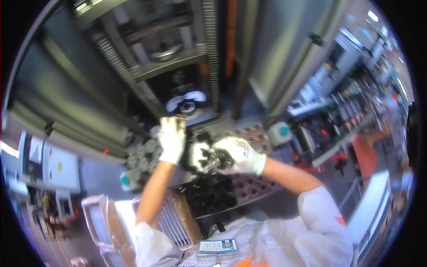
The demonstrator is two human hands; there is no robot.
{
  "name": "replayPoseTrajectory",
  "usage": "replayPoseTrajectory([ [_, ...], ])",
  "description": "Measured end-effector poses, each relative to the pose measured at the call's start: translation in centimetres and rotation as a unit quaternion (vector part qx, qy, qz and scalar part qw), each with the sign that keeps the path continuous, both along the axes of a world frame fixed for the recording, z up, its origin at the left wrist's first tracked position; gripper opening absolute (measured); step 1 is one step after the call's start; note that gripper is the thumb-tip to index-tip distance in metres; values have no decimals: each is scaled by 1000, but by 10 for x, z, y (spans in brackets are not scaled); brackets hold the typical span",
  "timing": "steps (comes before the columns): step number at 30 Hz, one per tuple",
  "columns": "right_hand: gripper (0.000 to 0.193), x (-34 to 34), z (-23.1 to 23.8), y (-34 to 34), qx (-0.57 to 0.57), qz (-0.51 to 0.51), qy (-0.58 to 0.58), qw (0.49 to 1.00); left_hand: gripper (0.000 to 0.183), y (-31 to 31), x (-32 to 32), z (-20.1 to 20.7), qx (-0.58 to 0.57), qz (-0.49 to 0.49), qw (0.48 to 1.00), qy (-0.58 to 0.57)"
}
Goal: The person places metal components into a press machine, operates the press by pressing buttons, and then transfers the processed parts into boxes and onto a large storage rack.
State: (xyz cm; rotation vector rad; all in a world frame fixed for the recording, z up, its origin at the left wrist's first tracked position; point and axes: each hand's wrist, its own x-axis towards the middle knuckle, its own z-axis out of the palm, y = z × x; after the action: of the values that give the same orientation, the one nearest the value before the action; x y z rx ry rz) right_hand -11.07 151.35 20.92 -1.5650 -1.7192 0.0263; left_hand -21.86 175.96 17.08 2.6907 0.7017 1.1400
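Curled and bunched fairly close together, the gloved fingers of the left hand (172, 142) point up toward the machine (171, 63); blur hides their tips, so I cannot tell whether they pinch anything. Further right, the gloved right hand (241, 155) is closed round a dark round part (221, 159) with a ribbed or toothed face, which sits at that hand's left end, above the bench.

Left of the left wrist lies a crowd of grey parts (144, 155). Past the left fingertips, inside the machine, a white plate (195, 95) lies around a ring-shaped piece (187, 107). Below the right hand are dark parts (209, 196), then brownish parts (252, 186) with round holes, and beyond that hand a box with a green button (281, 132).

For good handling, I would hold the dark round part by its rim, so that its ribs do not snag the glove, and lift it clear of its neighbours, since knocks could nick an edge. Fingers are best well away from the machine's frame whenever it might move
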Motion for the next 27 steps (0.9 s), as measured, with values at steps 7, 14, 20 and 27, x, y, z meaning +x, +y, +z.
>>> replayPoseTrajectory([
  [7,63,132,21,-213,-223,-434,92,868,19,76,69,-37,13,-53,990,131],
  [14,73,323,-14,-343,-351,-653,12,670,28,79,99,-22,-239,-90,954,159],
  [20,86,389,-43,-365,-457,-599,-2,657,44,67,97,-49,21,30,976,214],
  [27,94,402,-65,-387,-394,-499,198,746,49,37,59,-32,42,-40,944,324],
])
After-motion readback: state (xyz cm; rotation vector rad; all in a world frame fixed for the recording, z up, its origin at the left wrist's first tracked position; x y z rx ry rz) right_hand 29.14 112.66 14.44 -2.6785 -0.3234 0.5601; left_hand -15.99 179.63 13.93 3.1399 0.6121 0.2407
